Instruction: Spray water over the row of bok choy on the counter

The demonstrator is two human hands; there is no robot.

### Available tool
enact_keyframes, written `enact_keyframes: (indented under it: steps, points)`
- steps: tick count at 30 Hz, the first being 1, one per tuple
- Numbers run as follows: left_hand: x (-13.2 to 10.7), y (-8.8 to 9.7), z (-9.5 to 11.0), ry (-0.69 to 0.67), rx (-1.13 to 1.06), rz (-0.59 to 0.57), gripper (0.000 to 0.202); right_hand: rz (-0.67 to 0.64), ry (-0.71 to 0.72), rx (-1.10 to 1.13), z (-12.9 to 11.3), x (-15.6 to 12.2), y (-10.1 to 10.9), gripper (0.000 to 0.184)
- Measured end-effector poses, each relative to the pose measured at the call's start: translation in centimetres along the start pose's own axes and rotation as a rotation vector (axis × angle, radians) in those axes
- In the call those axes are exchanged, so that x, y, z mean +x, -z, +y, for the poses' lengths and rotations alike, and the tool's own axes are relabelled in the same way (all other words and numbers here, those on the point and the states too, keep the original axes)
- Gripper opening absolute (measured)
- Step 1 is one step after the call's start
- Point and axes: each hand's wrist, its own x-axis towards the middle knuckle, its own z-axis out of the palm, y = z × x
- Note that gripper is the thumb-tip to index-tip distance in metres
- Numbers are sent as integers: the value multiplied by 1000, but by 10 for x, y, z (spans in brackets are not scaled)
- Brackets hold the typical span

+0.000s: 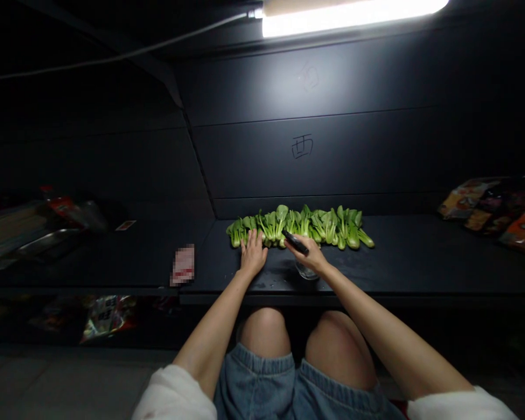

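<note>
A row of green bok choy (pixel 304 221) lies side by side along the dark shelf, leaves toward the back panel and pale stems toward me. On the stems at the left part of the row rests my left hand (pixel 254 254), its fingers stretched out and apart. My right hand (pixel 312 255) is closed round a black, oblong tool (pixel 296 242) that points up and left to the stems near the middle. Its exact kind is too small to make out. Partly hidden under that hand, a small clear bowl (pixel 307 273) stands on the shelf.
Snack bags (pixel 472 198) lie at the far right. To the left are a pinkish, blurred-out packet (pixel 182 265), a small card (pixel 125 225) and a bottle (pixel 61 204). Another packet (pixel 109 315) sits on the lower shelf. A lit tube lamp (pixel 354 16) hangs overhead.
</note>
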Motion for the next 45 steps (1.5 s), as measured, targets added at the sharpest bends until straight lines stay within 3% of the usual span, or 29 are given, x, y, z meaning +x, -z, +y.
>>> enact_keyframes:
  steps: [7,16,25,37,40,45]
  points:
    - [2,-4,7,-25,-16,-3,62,26,-13,-16,0,-3,8,38]
    - [4,-9,15,-32,-39,-21,60,103,-112,-64,1,-11,34,43]
    - [6,-9,16,-23,-51,-28,61,183,-138,-71,6,-14,35,41]
    - [7,-8,15,-19,-101,-54,62,437,-209,-21,44,-16,60,52]
    - [7,-8,16,-11,-118,-54,62,418,-202,33,49,-18,62,62]
    - [6,-10,16,-39,-149,21,58,322,-272,129,63,-29,67,111]
